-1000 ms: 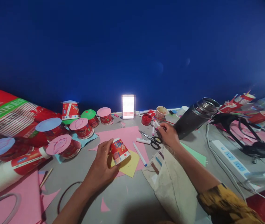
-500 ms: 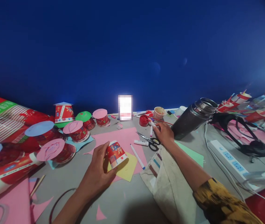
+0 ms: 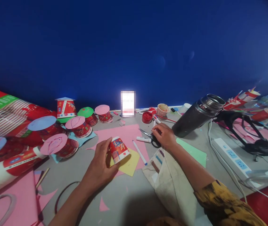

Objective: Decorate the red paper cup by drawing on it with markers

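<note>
My left hand (image 3: 102, 163) is closed around a red printed paper cup (image 3: 119, 150), which is tilted above the yellow paper (image 3: 132, 164) and a pink sheet (image 3: 115, 131). My right hand (image 3: 164, 135) has curled fingers over the handles of the black scissors (image 3: 156, 142); what lies under the fingertips is hidden. Beside the scissors is a white capped marker (image 3: 143, 139). A white pen with a blue end (image 3: 139, 153) lies between my hands. Beneath my right wrist sits a beige cloth pouch (image 3: 171, 182). Beyond that hand are a red pot (image 3: 147, 117) and more markers.
Several cups with paper discs, including a pink-topped one (image 3: 78, 127), stand at the left by a stack of paper cups (image 3: 6, 175). A dark open flask (image 3: 195, 117) leans at the right. Farther right are a power strip (image 3: 234, 158) and a black headset (image 3: 258, 147).
My right hand has drawn back from the markers near the red pot to the scissors' handles. My left hand still holds the cup. The camera view has shifted slightly.
</note>
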The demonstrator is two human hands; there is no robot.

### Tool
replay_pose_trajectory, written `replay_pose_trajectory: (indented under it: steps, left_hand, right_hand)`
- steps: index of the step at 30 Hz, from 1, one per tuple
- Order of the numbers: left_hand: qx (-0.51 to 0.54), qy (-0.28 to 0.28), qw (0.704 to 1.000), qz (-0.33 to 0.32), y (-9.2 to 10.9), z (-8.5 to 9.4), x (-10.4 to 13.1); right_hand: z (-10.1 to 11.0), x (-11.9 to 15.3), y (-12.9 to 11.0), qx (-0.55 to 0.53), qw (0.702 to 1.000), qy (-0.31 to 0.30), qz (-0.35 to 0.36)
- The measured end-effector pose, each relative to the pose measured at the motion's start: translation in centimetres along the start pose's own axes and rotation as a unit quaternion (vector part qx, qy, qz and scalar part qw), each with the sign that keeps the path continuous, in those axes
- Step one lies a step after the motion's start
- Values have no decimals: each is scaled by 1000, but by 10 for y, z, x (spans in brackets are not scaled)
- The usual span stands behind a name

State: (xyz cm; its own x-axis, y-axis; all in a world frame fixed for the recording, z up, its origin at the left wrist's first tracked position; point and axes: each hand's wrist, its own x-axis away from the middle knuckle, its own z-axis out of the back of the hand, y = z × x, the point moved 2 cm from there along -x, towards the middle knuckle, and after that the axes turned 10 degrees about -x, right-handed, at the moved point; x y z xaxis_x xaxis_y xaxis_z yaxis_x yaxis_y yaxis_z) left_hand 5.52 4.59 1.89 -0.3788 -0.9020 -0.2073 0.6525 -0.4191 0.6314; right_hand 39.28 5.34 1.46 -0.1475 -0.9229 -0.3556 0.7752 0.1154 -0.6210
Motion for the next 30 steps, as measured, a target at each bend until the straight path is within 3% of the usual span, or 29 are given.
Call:
replay_pose_trajectory:
  steps: [5,12,16,20,25,30]
  left_hand:
    - [-7,-4,1000,1,0,1,0]
    - [0,3,1000,-7,1,1,1]
    - [-16,3,1000,-10,0,1,1]
    - [-3,14,1000,-4,-2,-1,3]
    - [2,14,1000,6,-3,-3,5]
    - [8,8,1000,-7,-1,0,4]
  right_hand:
    - [-5,6,-14,-37,993,-84,71]
    - [1,12,-27,-51,994,-69,72]
    - [-8,31,-61,17,969,-223,106]
    - [-21,42,-86,144,936,-319,36]
    - [-26,40,-90,171,932,-318,-23]
    - [-17,43,-80,38,969,-241,-43]
